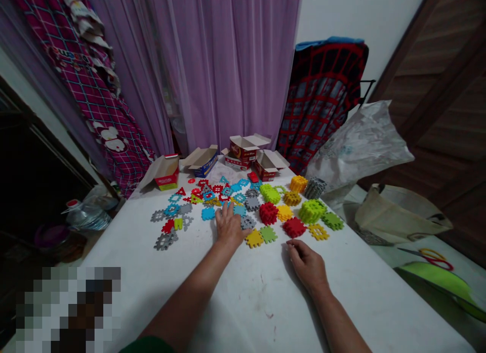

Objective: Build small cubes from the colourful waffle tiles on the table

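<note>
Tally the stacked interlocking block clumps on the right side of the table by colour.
Red block clumps: 2
Green block clumps: 2
Yellow block clumps: 3
Grey block clumps: 1
Total: 8

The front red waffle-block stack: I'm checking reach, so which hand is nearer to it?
Right. The right hand rests on the table just below the red stack, not touching it; the left hand lies farther left of it, at the pile's front edge.

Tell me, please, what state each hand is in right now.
Left hand: open, fingers spread by the plastic pieces, holding nothing.
Right hand: open, fingers loosely curled on the table, holding nothing.
</note>
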Action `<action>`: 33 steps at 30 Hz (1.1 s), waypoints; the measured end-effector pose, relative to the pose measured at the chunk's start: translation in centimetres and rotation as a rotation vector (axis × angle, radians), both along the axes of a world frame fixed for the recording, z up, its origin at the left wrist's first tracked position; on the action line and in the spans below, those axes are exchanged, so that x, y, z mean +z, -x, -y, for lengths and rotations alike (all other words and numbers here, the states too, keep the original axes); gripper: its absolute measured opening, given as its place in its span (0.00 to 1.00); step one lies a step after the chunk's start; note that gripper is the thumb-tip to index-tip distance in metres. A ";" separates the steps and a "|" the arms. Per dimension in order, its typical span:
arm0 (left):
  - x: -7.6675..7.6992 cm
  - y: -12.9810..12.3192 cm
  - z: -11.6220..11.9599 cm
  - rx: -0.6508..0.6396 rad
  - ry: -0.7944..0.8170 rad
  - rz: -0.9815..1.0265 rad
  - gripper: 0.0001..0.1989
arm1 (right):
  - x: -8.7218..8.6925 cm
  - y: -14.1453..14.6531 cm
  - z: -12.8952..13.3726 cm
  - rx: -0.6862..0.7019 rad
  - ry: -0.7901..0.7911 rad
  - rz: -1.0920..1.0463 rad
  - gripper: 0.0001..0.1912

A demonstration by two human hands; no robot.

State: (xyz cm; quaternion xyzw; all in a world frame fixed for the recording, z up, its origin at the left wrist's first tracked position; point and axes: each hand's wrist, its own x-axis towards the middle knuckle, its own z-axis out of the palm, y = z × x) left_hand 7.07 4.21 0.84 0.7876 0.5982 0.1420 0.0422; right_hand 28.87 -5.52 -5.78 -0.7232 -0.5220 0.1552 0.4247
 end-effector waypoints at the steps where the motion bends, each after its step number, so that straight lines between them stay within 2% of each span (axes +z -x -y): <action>1: 0.1 0.0 0.0 0.002 0.003 -0.018 0.20 | 0.0 0.0 0.0 -0.005 -0.008 0.000 0.23; 4: 0.6 0.1 -0.4 -0.010 -0.010 -0.058 0.14 | -0.3 0.0 0.0 -0.002 -0.014 0.000 0.23; 6: 1.0 0.0 -1.3 -0.069 -0.009 -0.075 0.10 | -0.5 -0.2 -0.1 0.016 -0.004 0.000 0.23; 9: 1.4 -0.4 -3.1 -0.231 0.054 -0.103 0.22 | -0.8 -0.5 -0.3 0.022 -0.003 0.001 0.23; 11: 1.6 -0.7 -4.2 -0.322 0.106 -0.134 0.26 | -0.8 -0.6 -0.4 0.016 -0.006 0.002 0.23; 16: 1.7 -1.2 -5.4 -0.401 0.161 -0.197 0.22 | -0.4 -0.4 -0.2 0.026 0.001 0.000 0.23; 21: 1.3 -1.2 -5.2 -0.414 0.165 -0.167 0.22 | 0.0 0.1 0.0 -0.007 -0.023 0.013 0.21; 26: 1.3 -0.2 -4.6 -0.393 0.110 -0.047 0.24 | 0.5 0.1 0.2 0.000 -0.013 0.007 0.22; 29: 1.2 1.9 -3.5 -0.311 0.002 0.068 0.22 | 0.4 -0.3 0.2 0.039 0.037 -0.008 0.23; 33: 0.8 6.8 -1.8 -0.102 -0.141 0.210 0.18 | -0.5 -1.0 -0.1 0.019 0.067 -0.002 0.25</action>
